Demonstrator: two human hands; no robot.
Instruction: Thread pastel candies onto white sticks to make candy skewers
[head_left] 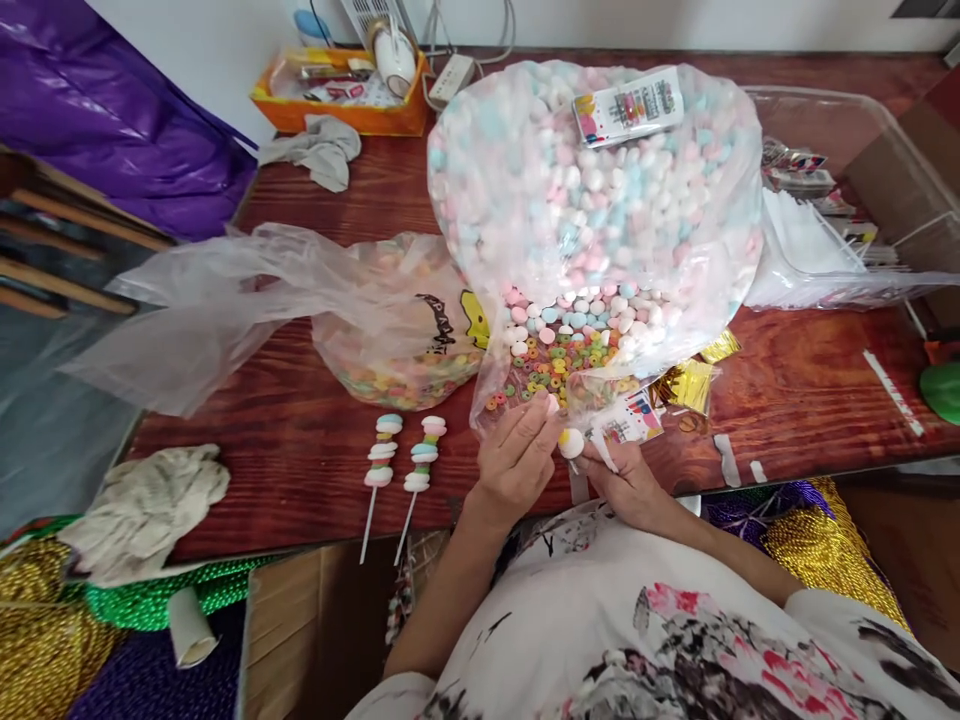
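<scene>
My left hand (517,455) is closed, with a small pale pink marshmallow (553,403) pinched at its fingertips. Just beside it, my right hand (626,485) is closed around a skewer that is mostly hidden by the fingers. A white marshmallow with a yellow piece (571,443) sits at the skewer's end. Beyond both hands, a large clear bag (600,200) holds pink, white and blue marshmallows, with loose cereal rings (559,365) at its mouth. Two finished-looking candy skewers (424,455) of marshmallows and rings lie on the table to the left.
A tied-looking plastic bag of cereal rings (405,370) lies left of the marshmallow bag. Gold twist ties (690,385) and a printed card (630,418) are at the right. A clear bin (825,285) holds white sticks and packets. Cloths (161,500) and an orange box (405,120) stand leftward.
</scene>
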